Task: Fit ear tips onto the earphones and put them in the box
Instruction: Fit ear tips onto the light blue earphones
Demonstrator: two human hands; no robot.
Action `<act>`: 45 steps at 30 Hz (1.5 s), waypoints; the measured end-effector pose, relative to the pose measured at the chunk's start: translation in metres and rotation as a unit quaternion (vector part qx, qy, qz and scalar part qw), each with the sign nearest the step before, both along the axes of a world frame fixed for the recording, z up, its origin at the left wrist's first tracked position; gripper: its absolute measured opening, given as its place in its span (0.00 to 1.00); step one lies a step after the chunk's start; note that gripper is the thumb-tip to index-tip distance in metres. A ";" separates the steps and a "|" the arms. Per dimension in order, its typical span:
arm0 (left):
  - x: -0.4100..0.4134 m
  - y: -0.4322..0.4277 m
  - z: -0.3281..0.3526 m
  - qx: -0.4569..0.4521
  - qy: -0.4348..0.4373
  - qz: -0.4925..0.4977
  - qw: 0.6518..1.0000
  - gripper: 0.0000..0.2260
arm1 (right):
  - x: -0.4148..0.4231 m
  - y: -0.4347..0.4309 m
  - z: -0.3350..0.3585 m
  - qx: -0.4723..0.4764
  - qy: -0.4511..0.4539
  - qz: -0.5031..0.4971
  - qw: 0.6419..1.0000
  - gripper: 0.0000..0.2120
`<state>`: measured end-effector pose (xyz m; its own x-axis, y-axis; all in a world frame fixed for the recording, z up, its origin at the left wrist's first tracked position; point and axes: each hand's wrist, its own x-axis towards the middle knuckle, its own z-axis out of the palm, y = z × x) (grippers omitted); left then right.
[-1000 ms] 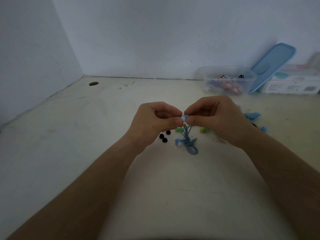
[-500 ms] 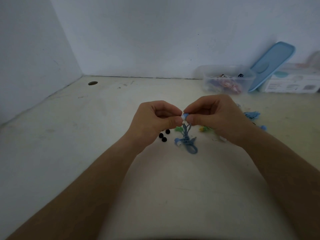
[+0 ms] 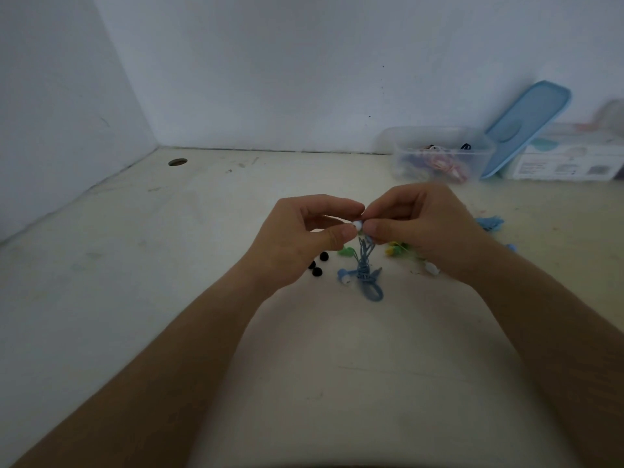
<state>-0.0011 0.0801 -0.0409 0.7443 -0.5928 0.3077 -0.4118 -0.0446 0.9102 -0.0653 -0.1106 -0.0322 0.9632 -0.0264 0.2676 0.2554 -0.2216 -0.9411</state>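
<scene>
Head view: both hands are held above the table (image 3: pixel 202 315) with their fingertips met. The left hand (image 3: pixel 304 238) is curled, its thumb and forefinger pinched on a small white-and-blue earbud (image 3: pixel 357 225). The right hand (image 3: pixel 422 228) is pinched on the same earbud from the other side. Whether an ear tip is seated on it cannot be told. A bundled blue cord (image 3: pixel 366 275) hangs from the earbud toward the table, with a second earbud (image 3: pixel 344 278) beside the bundle. Three black ear tips (image 3: pixel 316 272) lie just left of the cord. Green earphones (image 3: pixel 345 252) and yellow earphones (image 3: pixel 393 248) are partly hidden behind the hands. A clear box (image 3: pixel 439 143) containing other earphones is noted at the back wall, well apart. A blue lid (image 3: pixel 526 126) is leaned up beside it.
</scene>
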 end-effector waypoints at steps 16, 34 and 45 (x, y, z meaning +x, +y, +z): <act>-0.003 -0.001 0.000 0.068 -0.098 0.009 0.993 0.11 | -0.003 -0.001 -0.002 0.023 0.039 -0.012 0.999 0.10; -0.011 -0.002 0.005 0.053 -0.138 0.050 0.988 0.04 | -0.014 -0.006 0.001 0.027 0.058 0.033 0.997 0.08; -0.011 -0.008 -0.005 0.411 -0.283 0.034 0.866 0.11 | -0.026 -0.016 0.007 -0.136 0.117 -0.022 0.984 0.07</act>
<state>-0.0123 0.0718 -0.0457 0.6528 -0.7463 0.1299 -0.7535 -0.6221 0.2126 -0.0916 -0.1271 -0.0252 0.9988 -0.0269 0.0409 0.0231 -0.4792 -0.8774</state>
